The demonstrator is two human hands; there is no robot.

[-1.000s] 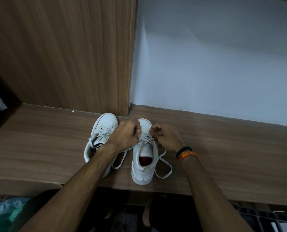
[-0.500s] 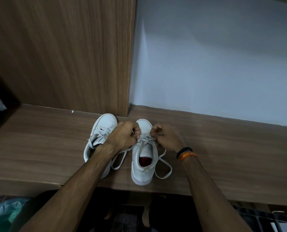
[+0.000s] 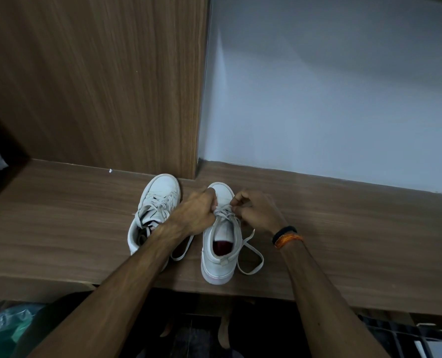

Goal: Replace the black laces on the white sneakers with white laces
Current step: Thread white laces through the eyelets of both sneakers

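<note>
Little moved: both hands, left (image 3: 198,214), right (image 3: 256,213), still pinching, apparently, white lace (image 3: 223,211) over right sneaker (image 3: 218,257).

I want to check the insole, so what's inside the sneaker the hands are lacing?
Inside the right sneaker a dark red lining shows below the white tongue. The toe end of the inside is hidden under the white lace and both hands.
</note>
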